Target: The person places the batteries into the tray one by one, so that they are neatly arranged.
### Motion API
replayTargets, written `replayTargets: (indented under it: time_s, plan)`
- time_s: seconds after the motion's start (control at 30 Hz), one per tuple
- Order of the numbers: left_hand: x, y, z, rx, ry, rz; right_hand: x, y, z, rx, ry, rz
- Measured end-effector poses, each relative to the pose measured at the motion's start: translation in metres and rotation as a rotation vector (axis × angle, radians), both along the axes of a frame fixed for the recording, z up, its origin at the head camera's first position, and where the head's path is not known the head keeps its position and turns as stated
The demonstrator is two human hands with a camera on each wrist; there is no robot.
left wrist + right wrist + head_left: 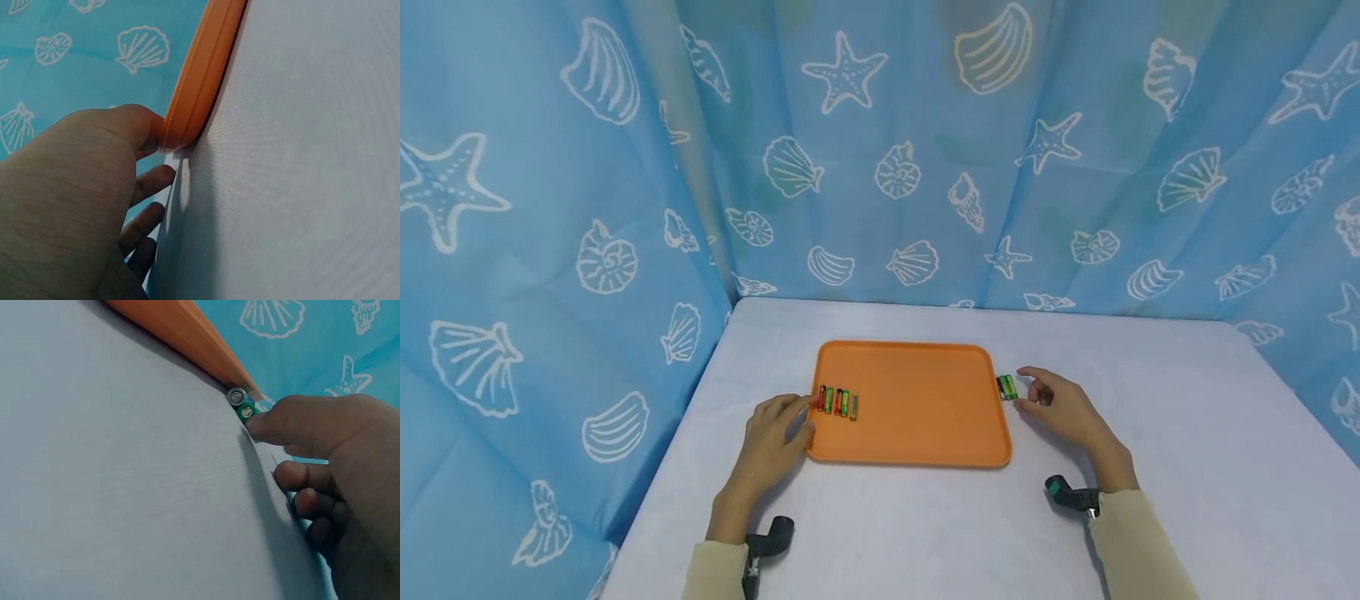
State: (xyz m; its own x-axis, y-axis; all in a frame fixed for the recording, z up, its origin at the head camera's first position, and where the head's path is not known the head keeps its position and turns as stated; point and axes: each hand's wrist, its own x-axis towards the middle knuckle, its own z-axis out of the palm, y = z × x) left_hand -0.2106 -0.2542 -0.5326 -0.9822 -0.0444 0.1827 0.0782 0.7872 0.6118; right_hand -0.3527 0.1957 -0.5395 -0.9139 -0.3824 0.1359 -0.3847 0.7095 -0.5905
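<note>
An orange tray (910, 408) lies on the white-covered table. My left hand (770, 440) is at its left edge, with the thumb touching the rim in the left wrist view and the index fingertip near the rim. Just inside that edge stands a row of several small red and green batteries (838, 402). Against the tray's outer right side lie green batteries (1011, 387); their round ends show in the right wrist view. Close beside them is my right hand (1067, 408), thumb and index finger spread apart, thumb tip (259, 428) next to or touching the green battery's end.
A blue curtain (865, 208) with white shell and starfish prints hangs behind the table and along its left side. The white tablecloth (917, 533) runs around the tray. Each wrist carries a black camera mount (1071, 496).
</note>
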Motion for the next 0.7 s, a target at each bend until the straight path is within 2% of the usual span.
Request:
replayTargets:
  time_s: [0.13,0.3,0.43,0.7]
  plan:
    - [0.0003,-0.0008,0.0004,0.013,-0.013,0.003,-0.0083,-0.0007,-0.0021,0.001,-0.032,0.023]
    - [0.0007,-0.0005,0.0011,0.012,-0.019,0.01,-0.0107,-0.0014,-0.0004,-0.016,-0.078,0.042]
    - [0.0001,-0.0004,0.0008,0.009,-0.023,0.019,-0.0117,-0.0015,-0.0005,-0.02,-0.082,0.044]
    - [0.0,-0.0004,0.0003,0.01,-0.003,-0.004,-0.0108,0.0001,0.0,-0.016,-0.08,0.073]
